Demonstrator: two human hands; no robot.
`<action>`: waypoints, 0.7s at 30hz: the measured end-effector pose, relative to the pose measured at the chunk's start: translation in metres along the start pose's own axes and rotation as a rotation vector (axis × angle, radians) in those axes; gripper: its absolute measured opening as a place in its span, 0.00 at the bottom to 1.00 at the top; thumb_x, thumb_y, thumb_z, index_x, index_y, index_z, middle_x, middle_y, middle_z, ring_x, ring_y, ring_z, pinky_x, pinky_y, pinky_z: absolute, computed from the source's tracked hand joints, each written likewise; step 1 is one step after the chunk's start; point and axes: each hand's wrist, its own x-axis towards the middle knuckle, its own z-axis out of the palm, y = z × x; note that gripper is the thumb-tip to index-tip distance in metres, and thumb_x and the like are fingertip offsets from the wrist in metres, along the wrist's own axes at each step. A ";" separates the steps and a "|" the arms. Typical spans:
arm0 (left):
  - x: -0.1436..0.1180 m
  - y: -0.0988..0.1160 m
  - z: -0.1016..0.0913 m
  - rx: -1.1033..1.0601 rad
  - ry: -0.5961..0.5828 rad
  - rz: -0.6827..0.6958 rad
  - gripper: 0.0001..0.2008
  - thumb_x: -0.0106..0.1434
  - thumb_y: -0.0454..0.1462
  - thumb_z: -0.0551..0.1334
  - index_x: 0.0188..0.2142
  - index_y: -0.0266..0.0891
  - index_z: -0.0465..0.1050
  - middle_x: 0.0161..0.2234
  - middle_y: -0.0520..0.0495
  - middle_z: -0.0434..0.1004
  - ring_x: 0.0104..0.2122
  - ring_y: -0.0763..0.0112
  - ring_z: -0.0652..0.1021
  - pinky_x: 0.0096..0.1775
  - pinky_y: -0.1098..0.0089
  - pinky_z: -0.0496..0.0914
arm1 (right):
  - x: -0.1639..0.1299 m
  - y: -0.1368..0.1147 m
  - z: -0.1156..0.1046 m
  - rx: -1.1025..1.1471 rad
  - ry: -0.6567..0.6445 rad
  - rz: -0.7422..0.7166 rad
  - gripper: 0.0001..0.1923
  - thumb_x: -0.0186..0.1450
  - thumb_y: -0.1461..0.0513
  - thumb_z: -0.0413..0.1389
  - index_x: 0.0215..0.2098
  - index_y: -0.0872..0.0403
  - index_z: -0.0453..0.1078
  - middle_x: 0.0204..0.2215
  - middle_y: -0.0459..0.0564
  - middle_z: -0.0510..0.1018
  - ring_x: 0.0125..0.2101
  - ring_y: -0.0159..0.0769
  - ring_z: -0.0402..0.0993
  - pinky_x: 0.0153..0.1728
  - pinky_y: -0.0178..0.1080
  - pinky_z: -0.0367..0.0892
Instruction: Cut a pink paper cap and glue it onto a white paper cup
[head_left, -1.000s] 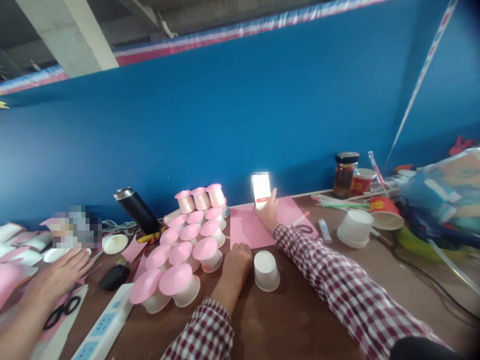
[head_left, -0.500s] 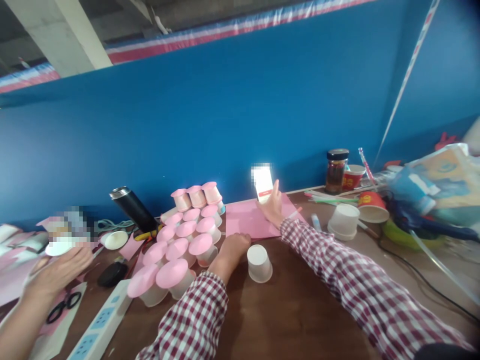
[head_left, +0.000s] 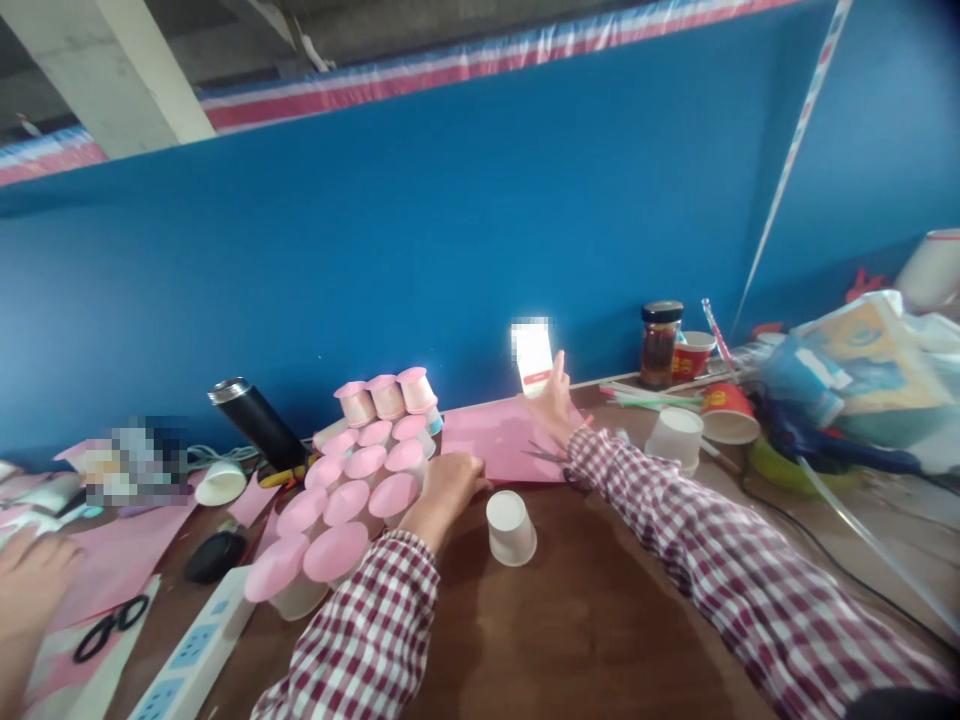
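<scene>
The right hand [head_left: 553, 405] is closed around the lower end of a phone [head_left: 535, 360], which it holds up with a bright screen in front of the blue partition [head_left: 480, 220]; one finger sticks up along the phone's right edge. Below it a pink sheet [head_left: 491, 435] lies flat on the brown tabletop [head_left: 525, 630], near the foot of the partition. The left hand [head_left: 448, 487] is down at the sheet's near left corner, knuckles up and fingers curled in; its fingertips are hidden, so I can't tell whether it pinches anything. Just to the right of the left hand, a white cup [head_left: 511, 528] stands upside down. A pair of scissors [head_left: 556, 459] lies on the pink sheet, partly covered by the right checked sleeve [head_left: 667, 530]. To the left of the left hand is a tight cluster of pale cups with round pink tops [head_left: 346, 503], then a power strip [head_left: 232, 595] and a slanted black flask [head_left: 262, 425]. At the far left edge, another person's hand [head_left: 34, 570] is over more pink paper, though it is blurred there, and black-handled scissors [head_left: 111, 628] lie nearby. On the right are a dark-lidded jar [head_left: 660, 350], some straws [head_left: 652, 398], a tipped red cup [head_left: 727, 412], another upside-down white cup [head_left: 675, 437] and a plastic bag [head_left: 877, 360].
</scene>
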 end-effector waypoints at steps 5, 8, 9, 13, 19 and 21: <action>0.004 -0.001 -0.012 -0.162 0.140 0.006 0.13 0.65 0.39 0.53 0.35 0.44 0.77 0.34 0.47 0.79 0.37 0.65 0.77 0.35 0.70 0.65 | 0.005 -0.001 -0.008 -0.026 0.005 0.055 0.57 0.50 0.61 0.61 0.66 0.58 0.27 0.51 0.65 0.61 0.47 0.53 0.65 0.44 0.46 0.64; 0.006 -0.005 -0.017 -0.222 0.288 -0.002 0.12 0.64 0.36 0.53 0.39 0.45 0.77 0.37 0.49 0.79 0.39 0.68 0.76 0.40 0.70 0.65 | 0.012 -0.001 -0.011 -0.047 0.011 0.097 0.58 0.49 0.60 0.62 0.66 0.57 0.28 0.51 0.64 0.62 0.47 0.54 0.65 0.43 0.48 0.64; 0.007 -0.007 -0.018 -0.233 0.320 -0.001 0.12 0.64 0.36 0.54 0.38 0.45 0.77 0.37 0.49 0.79 0.39 0.68 0.75 0.42 0.70 0.65 | 0.015 -0.001 -0.012 -0.051 0.015 0.107 0.58 0.49 0.60 0.62 0.66 0.56 0.28 0.51 0.64 0.62 0.48 0.55 0.65 0.44 0.49 0.64; 0.010 -0.010 -0.018 -0.259 0.364 0.037 0.09 0.63 0.36 0.57 0.36 0.43 0.77 0.34 0.49 0.80 0.37 0.69 0.75 0.44 0.68 0.65 | 0.024 0.002 -0.016 -0.054 0.041 0.116 0.59 0.48 0.59 0.63 0.66 0.54 0.29 0.51 0.62 0.62 0.47 0.54 0.65 0.44 0.48 0.64; 0.012 0.002 -0.024 -0.287 0.428 -0.006 0.09 0.64 0.38 0.55 0.35 0.44 0.75 0.34 0.51 0.79 0.35 0.70 0.75 0.42 0.68 0.65 | 0.022 0.005 -0.019 -0.065 0.055 0.143 0.59 0.48 0.60 0.63 0.66 0.55 0.29 0.50 0.63 0.63 0.47 0.54 0.66 0.43 0.48 0.64; 0.015 0.006 -0.037 -0.260 0.500 0.052 0.10 0.65 0.38 0.54 0.34 0.43 0.75 0.34 0.51 0.79 0.34 0.70 0.75 0.44 0.66 0.64 | 0.021 0.005 -0.021 -0.061 0.051 0.137 0.59 0.48 0.60 0.63 0.66 0.55 0.29 0.50 0.63 0.63 0.47 0.53 0.65 0.43 0.47 0.64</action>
